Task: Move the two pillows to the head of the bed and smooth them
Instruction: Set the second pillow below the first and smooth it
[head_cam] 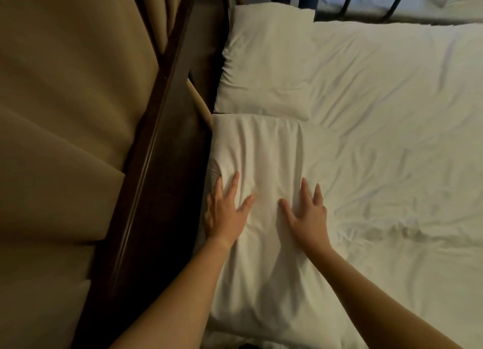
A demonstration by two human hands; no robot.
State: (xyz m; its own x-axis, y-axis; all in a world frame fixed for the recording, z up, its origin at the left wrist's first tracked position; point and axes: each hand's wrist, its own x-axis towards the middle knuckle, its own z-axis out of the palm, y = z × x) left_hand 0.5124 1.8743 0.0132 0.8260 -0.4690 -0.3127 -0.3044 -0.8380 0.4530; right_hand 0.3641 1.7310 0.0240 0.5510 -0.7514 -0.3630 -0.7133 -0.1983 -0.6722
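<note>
Two white pillows lie in a row along the dark wooden headboard point(156, 165). The far pillow point(264, 61) sits at the top of the view, creased at its left side. The near pillow point(258, 150) reaches down to the bottom of the frame and is wrinkled lengthwise. My left hand point(226, 210) rests flat on the near pillow's left part, fingers spread. My right hand point(305, 212) lies flat on its right part, fingers spread too. Neither hand holds anything.
The white sheet point(392, 152) covers the rest of the bed to the right, with many creases. Beige curtains point(65, 126) hang behind the headboard at the left. A dark metal bed frame point(392, 6) and another bed show at the top right.
</note>
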